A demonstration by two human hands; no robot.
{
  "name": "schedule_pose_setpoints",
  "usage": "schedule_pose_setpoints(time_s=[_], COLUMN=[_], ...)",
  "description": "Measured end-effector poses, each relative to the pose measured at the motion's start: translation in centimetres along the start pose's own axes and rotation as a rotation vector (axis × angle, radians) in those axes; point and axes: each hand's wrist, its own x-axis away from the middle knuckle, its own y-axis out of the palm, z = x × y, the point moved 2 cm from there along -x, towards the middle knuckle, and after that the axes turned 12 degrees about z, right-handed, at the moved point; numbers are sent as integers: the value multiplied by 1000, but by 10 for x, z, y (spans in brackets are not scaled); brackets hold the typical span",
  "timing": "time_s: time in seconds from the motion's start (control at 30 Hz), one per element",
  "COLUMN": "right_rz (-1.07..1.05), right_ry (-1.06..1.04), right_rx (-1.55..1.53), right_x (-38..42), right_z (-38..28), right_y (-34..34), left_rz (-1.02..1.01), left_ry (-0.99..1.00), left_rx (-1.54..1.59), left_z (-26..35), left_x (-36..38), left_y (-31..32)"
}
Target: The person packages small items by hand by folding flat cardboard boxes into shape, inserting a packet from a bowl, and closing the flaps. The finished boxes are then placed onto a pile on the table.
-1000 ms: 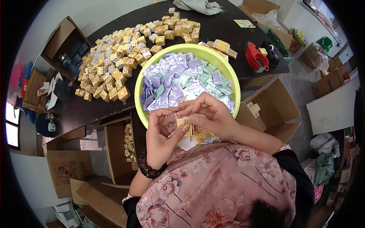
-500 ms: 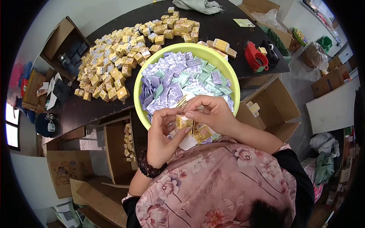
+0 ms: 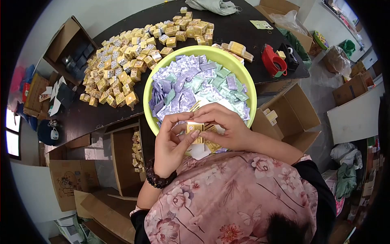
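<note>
A small yellow printed box [image 3: 196, 139] is held between my hands, in front of my apron at the near rim of the yellow-green basin [image 3: 250, 81]. My left hand [image 3: 170, 136] grips its left side, with the thumb across the front face. My right hand [image 3: 229, 128] has its fingers curled at the top and right of the same box. Flat yellow printed card [image 3: 212, 145] and white paper show beneath the hands. Purple sachets [image 3: 189, 77] and green sachets [image 3: 221, 82] fill the basin. The box's inside is hidden.
Many small yellow boxes [image 3: 122, 69] are heaped on the dark table [image 3: 77, 122]. A red tape dispenser [image 3: 273, 61] stands at the right. Open cartons [image 3: 298, 110] flank me, one at the left [image 3: 122, 162] with small boxes inside.
My right thumb has moved down from the box's top to its right side. My left thumb has shifted up and left over the box front, and the box is turned slightly.
</note>
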Motion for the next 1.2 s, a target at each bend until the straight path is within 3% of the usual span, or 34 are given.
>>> schedule_pose_setpoints(time_s=[0.07, 0.17, 0.27, 0.37, 0.6, 0.67, 0.73, 0.77, 0.83, 0.87, 0.93, 1.0, 1.03, 1.07, 1.13, 1.2], right_rz=[-38, -22, -25, 17, -83, -59, 178, 219, 71, -37, -58, -86, -135, -183, -113, -42], right_ry=[170, 198, 136, 183, 114, 143, 117, 151, 75, 218, 195, 175, 275, 373, 350, 326], right_rx=[-89, -232, -187, -287, -69, -79, 163, 438, 1070, 1109, 1114, 1110, 1145, 1178, 1174, 1175], right_x=[2, 4, 5, 7, 3, -3, -17, -22, -26, -26, -26, -30, -36, -39, -40, -41], right_z=[4, 8, 8, 11, 2, 6, 23, 41, 76, 88, 96, 97, 93, 93, 94, 94], right_y=[1, 1, 0, 3, -2, -7, -28, -44, -72, -79, -78, -76, -75, -74, -77, -81], left_rz=[-4, -11, -36, -27, -54, -39, -34, -27, -134, -244, -286, -494, -577, -476, -250, -148], left_ry=[7, 82, 157, 122, 130, 61, -33, -125, -214, -306, -191, -153, -81, -177, -375, -319], left_rx=[1, -18, -148, -177, -167, -10, 50, 109, 87, 64, -16, -244, -346, -205, 37, 85], left_z=[-4, -6, -7, -3, -10, -11, -16, -19, -21, -23, -22, -16, -17, -16, -16, -19], left_x=[-1, 0, 0, 1, 1, 0, 0, -1, 4, 7, 8, 11, 8, 10, 11, 9], left_y=[-1, 1, -3, -3, -5, -3, -8, -12, -20, -21, -23, -34, -43, -47, -55, -57])
